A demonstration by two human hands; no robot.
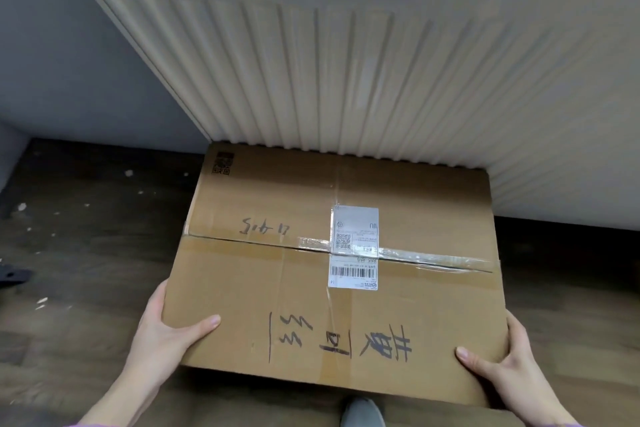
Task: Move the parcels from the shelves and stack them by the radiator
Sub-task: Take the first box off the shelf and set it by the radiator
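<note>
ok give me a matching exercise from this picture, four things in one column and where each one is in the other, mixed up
Things
1. label
2. radiator
3. left hand
4. right hand

Places
A. holds the near right corner of the box
B. stuck over the taped seam on top of the box
C. holds the near left corner of the box
D. on the wall, beyond the far edge of the box

Pairs: 1-B, 2-D, 3-C, 4-A

My matt brown cardboard parcel (332, 274) bears glossy clear tape (415, 258) and a paper label (354, 246); the ribbed radiator (346, 73) looks smooth white.
</note>
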